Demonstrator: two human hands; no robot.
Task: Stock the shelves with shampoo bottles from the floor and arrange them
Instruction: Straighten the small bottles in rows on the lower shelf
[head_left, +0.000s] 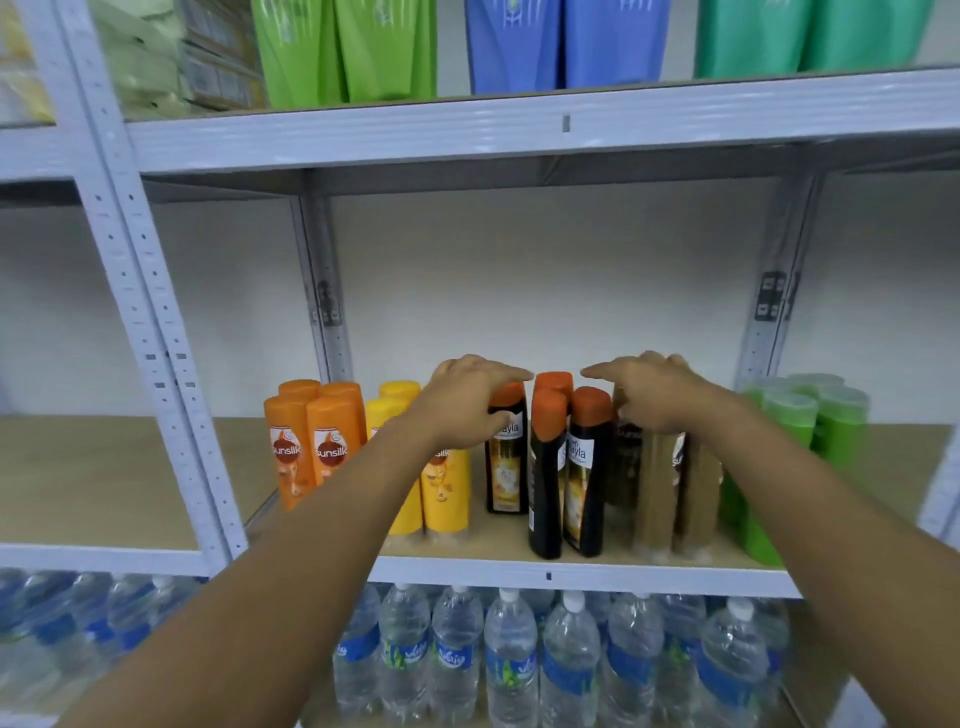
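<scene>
1. The black bottles (550, 467), four with orange caps, stand upright in a cluster at the middle of the wooden shelf (104, 478); they serve as the landmark here.
2. The left hand (467, 400) rests over the leftmost black bottle, its thumb stretched out above the cap and its fingers curved down around the bottle's top.
3. The right hand (654, 395) lies over the tops of the brown bottles (670, 488), which stand touching the right side of the black bottles. The index finger points toward the black caps; the other fingers drape downward. I cannot tell whether they actually grasp a bottle.
4. Just left of the black bottles stand yellow bottles (441, 488), partly hidden by the left forearm.
5. Farther left stand four orange bottles (311, 441).
6. Right of the brown ones, well apart from the black bottles, stand green bottles (810, 421).
7. Below the black bottles, one shelf down, stand rows of water bottles (509, 654).
8. Above them, on the upper shelf, stand green, blue and teal pouches (561, 41).
</scene>
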